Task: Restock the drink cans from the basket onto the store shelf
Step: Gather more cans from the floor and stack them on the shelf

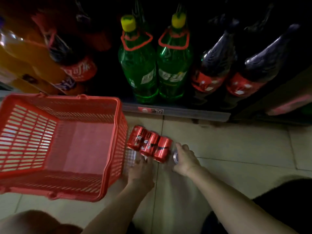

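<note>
Fingers of the right hand (184, 158) curled around the right end of a plastic-wrapped pack of red drink cans (149, 144) on the pale tiled floor (228, 146). Left hand (141, 171) gripped its near edge, blurred. Just left stood the red slatted plastic basket (30, 137); beyond, the dark shelf (177, 111) held green bottles (155, 65).

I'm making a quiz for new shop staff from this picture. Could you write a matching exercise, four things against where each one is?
Things:
1. red basket
2. pack of red cans
3. green bottles
4. price tag

Places:
A. upright on the shelf
B. on the shelf's front edge
C. on the floor, no cans inside
D. on the floor, between left hand and right hand

Pairs: 1-C, 2-D, 3-A, 4-B
</note>
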Demonstrator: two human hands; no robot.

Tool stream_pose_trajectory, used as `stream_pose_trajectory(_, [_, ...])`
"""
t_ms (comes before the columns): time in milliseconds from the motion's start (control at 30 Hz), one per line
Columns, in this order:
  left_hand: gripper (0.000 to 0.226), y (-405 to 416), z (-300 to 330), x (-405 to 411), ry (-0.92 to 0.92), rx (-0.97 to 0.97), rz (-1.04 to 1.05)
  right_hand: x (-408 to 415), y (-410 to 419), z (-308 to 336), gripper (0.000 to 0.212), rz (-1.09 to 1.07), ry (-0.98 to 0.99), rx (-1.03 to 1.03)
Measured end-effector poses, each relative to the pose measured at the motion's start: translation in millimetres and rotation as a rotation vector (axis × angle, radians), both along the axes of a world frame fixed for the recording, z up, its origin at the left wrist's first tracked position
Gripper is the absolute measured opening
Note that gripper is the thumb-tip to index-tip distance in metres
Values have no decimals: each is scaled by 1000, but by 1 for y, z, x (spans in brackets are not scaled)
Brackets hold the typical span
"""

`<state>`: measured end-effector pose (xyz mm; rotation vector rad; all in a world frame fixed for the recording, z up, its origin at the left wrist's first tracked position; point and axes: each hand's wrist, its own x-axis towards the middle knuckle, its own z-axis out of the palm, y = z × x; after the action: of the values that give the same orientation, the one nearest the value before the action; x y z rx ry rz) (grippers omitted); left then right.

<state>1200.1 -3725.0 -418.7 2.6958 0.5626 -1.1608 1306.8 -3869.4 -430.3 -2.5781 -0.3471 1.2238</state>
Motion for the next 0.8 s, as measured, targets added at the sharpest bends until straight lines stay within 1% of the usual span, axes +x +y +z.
stream_pose_trajectory(67, [91,0,-11,-2,-23,11,-1,-1,0,-12,78,5,-55,-40])
stream_pose_trajectory(133, [75,1,-17,-4,-57,9,-7,-3,-4,-18,72,-1,-97,-51])
stream_pose_trajectory(267, [65,5,-16,-6,-65,5,-88,-7,-15,-29,57,-15,-148,32])
stream_pose_trajectory(333, [59,6,-12,-6,-92,-13,-102,-9,-20,-28,49,-57,-171,60])
stream_pose_trajectory(400, [55,9,-6,-3,-140,-62,-74,-9,-22,-18,45,-110,-184,85])
stream_pose_trajectory(467, [46,9,16,0,-209,-108,-42,-10,-20,4,47,-155,-188,109])
stream_pose_trajectory(533, [46,10,53,4,-266,-134,-32,-11,-18,41,49,-212,-192,137])
stream_pose_trajectory(633, [58,12,136,8,-300,-166,-39,-13,-13,125,56,-234,-196,188])
stream_pose_trajectory(733, [56,32,259,17,-372,-181,-38,-6,0,244,69,-207,-248,248])
stream_pose_trajectory(800, [57,50,353,21,-410,-189,-30,0,13,332,72,-203,-323,342])
